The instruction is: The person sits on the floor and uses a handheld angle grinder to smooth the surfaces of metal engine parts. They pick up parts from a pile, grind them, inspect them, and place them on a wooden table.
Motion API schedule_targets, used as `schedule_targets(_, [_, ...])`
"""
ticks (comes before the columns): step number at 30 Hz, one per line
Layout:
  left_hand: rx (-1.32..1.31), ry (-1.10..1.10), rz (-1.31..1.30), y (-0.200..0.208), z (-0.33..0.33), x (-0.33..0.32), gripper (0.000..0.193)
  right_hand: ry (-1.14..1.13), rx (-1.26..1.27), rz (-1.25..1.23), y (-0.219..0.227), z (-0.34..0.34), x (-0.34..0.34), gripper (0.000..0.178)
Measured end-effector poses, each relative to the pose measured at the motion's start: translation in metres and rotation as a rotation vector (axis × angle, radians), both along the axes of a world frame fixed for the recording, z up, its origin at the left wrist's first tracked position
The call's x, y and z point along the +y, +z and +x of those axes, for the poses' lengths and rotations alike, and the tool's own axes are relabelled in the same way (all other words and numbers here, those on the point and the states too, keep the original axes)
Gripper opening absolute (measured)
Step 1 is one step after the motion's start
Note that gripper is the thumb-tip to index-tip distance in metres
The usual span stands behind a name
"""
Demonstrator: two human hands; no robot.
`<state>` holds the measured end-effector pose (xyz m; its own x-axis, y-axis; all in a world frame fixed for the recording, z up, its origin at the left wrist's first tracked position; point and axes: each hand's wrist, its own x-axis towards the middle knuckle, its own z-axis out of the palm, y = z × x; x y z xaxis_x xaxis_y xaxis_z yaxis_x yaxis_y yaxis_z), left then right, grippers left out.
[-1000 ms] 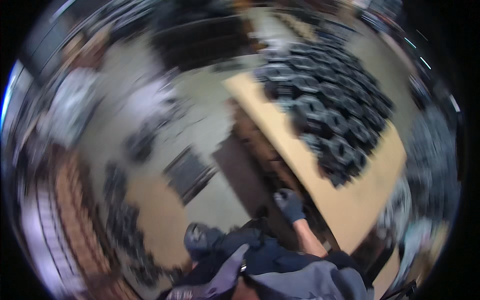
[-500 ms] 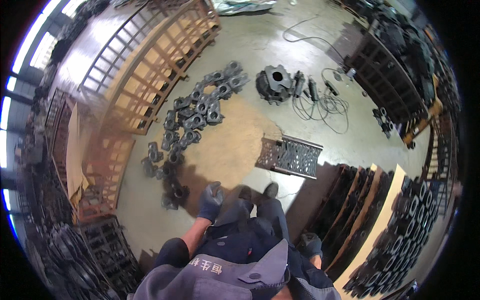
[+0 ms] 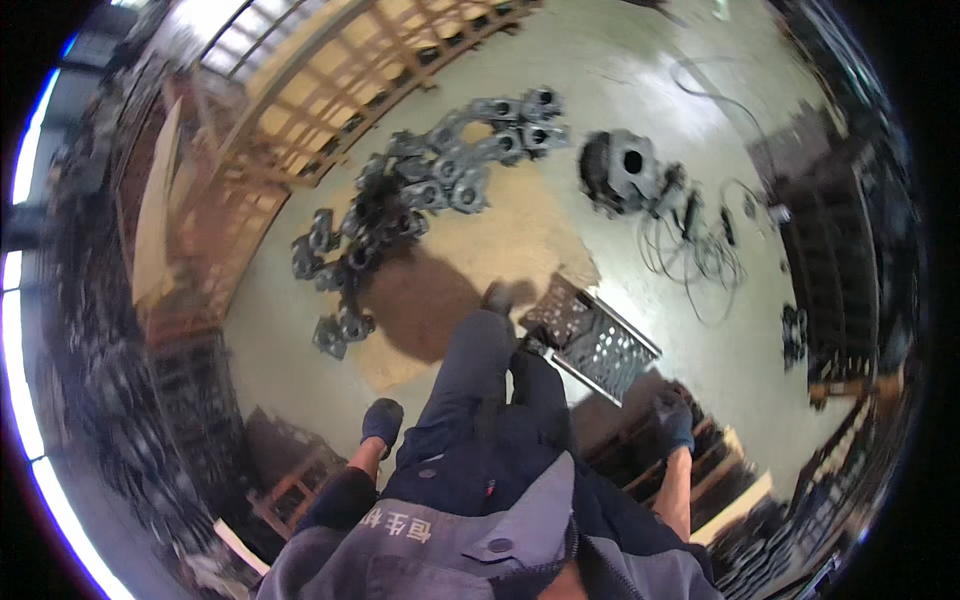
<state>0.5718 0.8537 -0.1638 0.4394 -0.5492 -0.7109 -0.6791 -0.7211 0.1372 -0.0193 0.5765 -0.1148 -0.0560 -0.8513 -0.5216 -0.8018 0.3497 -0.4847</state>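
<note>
My left hand, in a dark glove, hangs beside my left thigh over the floor. Its fingers look curled in, with nothing showing in them. My right hand, gloved too, is out to the right, above a rack's wooden slats. Its fingers are smeared and dark against the rack, so I cannot make out their pose. Just ahead of my feet lies a perforated metal frame with light side rails. Many grey metal castings with round holes lie in a curved cluster ahead and to the left, partly on a tan sheet.
A larger round casting stands ahead to the right, beside cables and dark hand tools. Wooden crates line the far left. A dark bin stands at right. Dark stacked parts fill the left side.
I have stepped forward, with one leg now out over the tan sheet's edge. The scene has swung to the right in view. My right hand has come up and forward; my left has dropped back.
</note>
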Motion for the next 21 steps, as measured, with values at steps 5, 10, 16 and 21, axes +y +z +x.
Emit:
schedule_targets(5, [0.122, 0.02, 0.21, 0.041, -0.006, -0.043, 0.036, -0.201, -0.13, 0.048, -0.02, -0.015, -0.113, 0.031])
schedule_targets(10, [0.027, 0.037, 0.154, -0.009, 0.016, -0.06, 0.037, -0.287, -0.224, 0.226, -0.026, 0.028, -0.178, 0.029])
schedule_targets(16, [-0.062, 0.591, -0.02, 0.037, -0.002, -0.138, 0.039, -0.106, -0.197, 0.414, -0.035, 0.072, -0.235, 0.03])
schedule_targets(21, [-0.029, 0.58, 0.169, 0.054, -0.048, -0.119, 0.039, 0.134, -0.18, 0.441, -0.067, 0.107, -0.303, 0.027])
